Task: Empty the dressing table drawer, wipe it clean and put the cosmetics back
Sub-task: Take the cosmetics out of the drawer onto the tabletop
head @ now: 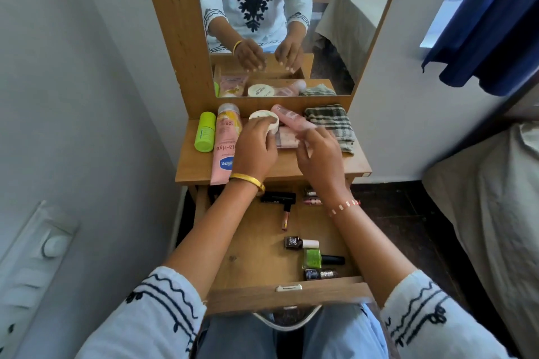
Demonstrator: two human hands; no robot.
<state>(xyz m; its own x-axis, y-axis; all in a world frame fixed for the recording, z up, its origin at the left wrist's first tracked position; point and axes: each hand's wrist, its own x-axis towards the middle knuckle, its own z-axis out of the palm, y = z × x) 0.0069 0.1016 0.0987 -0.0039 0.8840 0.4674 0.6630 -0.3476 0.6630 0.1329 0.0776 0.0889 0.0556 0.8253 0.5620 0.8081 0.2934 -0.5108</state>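
Observation:
The wooden drawer [250,245] is pulled out towards me. In it lie a black lipstick [277,197], a thin lip gloss [285,220] and nail polish bottles, one of them green [313,259]. On the table top [201,166], my left hand [255,148] grips a round white jar [264,118]. My right hand [319,154] hovers with loosely bent fingers over a pink tube [291,119] and a flat pink palette [287,138]; whether it touches them I cannot tell. A green bottle [205,132] and a pink lotion tube [226,143] lie to the left.
A checked cloth [331,122] lies folded at the table top's right. The mirror [280,20] stands behind. A wall is close on the left, a bed [490,198] and blue curtain [490,23] on the right. My knees are under the drawer front [288,294].

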